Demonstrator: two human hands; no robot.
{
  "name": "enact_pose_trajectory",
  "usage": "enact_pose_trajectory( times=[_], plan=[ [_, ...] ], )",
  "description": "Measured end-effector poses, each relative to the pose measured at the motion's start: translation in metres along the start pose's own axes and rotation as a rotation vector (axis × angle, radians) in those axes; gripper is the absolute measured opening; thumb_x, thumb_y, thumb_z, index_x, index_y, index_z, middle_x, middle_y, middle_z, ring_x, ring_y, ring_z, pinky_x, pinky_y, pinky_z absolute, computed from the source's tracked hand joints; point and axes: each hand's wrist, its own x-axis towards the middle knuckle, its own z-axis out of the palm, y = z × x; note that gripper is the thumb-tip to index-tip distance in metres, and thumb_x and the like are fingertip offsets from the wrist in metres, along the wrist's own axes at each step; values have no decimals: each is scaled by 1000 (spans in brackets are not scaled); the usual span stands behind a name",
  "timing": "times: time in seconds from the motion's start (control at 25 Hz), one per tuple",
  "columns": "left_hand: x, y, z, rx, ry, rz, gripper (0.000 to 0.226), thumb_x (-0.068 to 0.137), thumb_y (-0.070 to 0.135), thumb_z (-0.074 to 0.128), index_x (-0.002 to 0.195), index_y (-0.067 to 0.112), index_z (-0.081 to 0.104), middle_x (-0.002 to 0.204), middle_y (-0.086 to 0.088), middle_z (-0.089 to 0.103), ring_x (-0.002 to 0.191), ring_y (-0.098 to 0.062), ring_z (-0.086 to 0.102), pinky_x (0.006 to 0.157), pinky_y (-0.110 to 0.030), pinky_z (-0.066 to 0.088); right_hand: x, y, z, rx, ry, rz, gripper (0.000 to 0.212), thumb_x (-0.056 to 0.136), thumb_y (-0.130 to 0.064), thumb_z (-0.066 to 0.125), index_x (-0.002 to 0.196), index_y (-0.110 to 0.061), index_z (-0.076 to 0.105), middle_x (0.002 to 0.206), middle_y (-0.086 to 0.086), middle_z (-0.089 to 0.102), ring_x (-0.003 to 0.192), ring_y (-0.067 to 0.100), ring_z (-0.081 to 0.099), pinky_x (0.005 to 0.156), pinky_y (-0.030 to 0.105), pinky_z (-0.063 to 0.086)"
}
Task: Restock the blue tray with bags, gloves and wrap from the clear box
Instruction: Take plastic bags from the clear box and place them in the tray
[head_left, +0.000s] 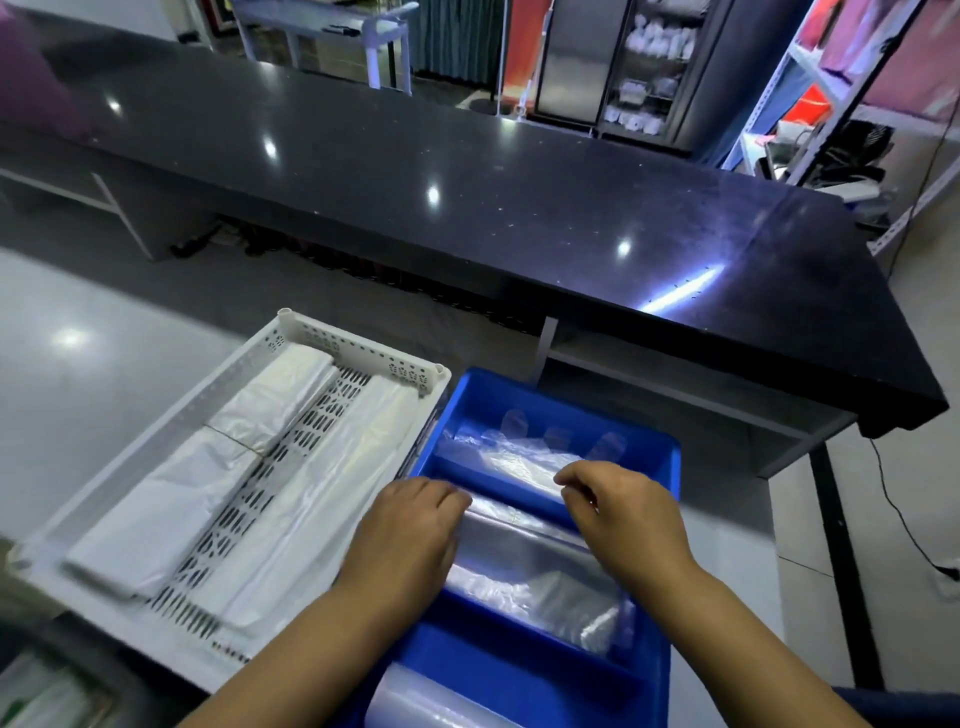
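Nearest us, a roll of clear wrap (415, 696) lies in the front compartment of the blue tray (519, 400). In the middle compartment rests a flat stack of glossy clear bags (535, 582). Both bare forearms reach forward over the tray. The left hand (410, 535) curls its fingers onto the stack's far edge, and the right hand (623, 519) pinches that same edge with bent fingers by the divider. In the far compartment we see thin, crinkled clear gloves (524, 457), fingers pointing away. Touching the tray's left side, a white perforated basket (363, 348) holds long folded white bags (171, 514) in two rows. Beyond stands a polished black counter (467, 171) flecked with light reflections, and behind it metal shelves (649, 67) of blurred white packets.
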Motion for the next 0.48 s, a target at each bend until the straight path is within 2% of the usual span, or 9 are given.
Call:
enact_pose_trajectory(
  times=[0.12, 0.2, 0.32, 0.4, 0.48],
  plan=[
    [-24, -25, -22, -9, 113, -111, 21, 68, 12, 66, 89, 17, 69, 85, 2, 70, 78, -22, 65, 74, -28, 44, 12, -26, 11, 5, -36, -101, 14, 88, -22, 56, 96, -23, 67, 98, -5, 73, 90, 20, 64, 73, 34, 50],
    [-50, -47, -43, 16, 165, -224, 19, 74, 17, 59, 88, 16, 70, 84, 0, 71, 78, -25, 66, 74, -29, 42, 20, -58, 20, 1, -55, -199, 13, 87, -22, 56, 92, -22, 68, 94, -4, 73, 87, 23, 64, 68, 33, 47],
    [-101, -84, -76, 32, 234, -400, 19, 74, 21, 57, 84, 15, 72, 80, -2, 74, 76, -26, 69, 70, -33, 52, 24, -123, 34, 13, -85, -355, 13, 86, -24, 58, 94, -25, 68, 94, -4, 73, 86, 24, 65, 68, 34, 48],
    [-139, -110, -97, 42, 260, -503, 26, 76, 25, 51, 83, 14, 73, 79, -4, 74, 73, -27, 69, 67, -35, 53, 23, -171, 47, 0, -99, -461, 15, 86, -28, 56, 96, -26, 66, 92, -5, 73, 85, 23, 65, 66, 33, 48],
    [-181, -139, -116, 76, 277, -608, 21, 76, 22, 55, 84, 14, 73, 80, -4, 74, 75, -28, 68, 66, -36, 52, 19, -219, 63, -16, -117, -571, 15, 86, -28, 55, 96, -26, 66, 90, -5, 72, 84, 23, 66, 65, 33, 49]
  ],
)
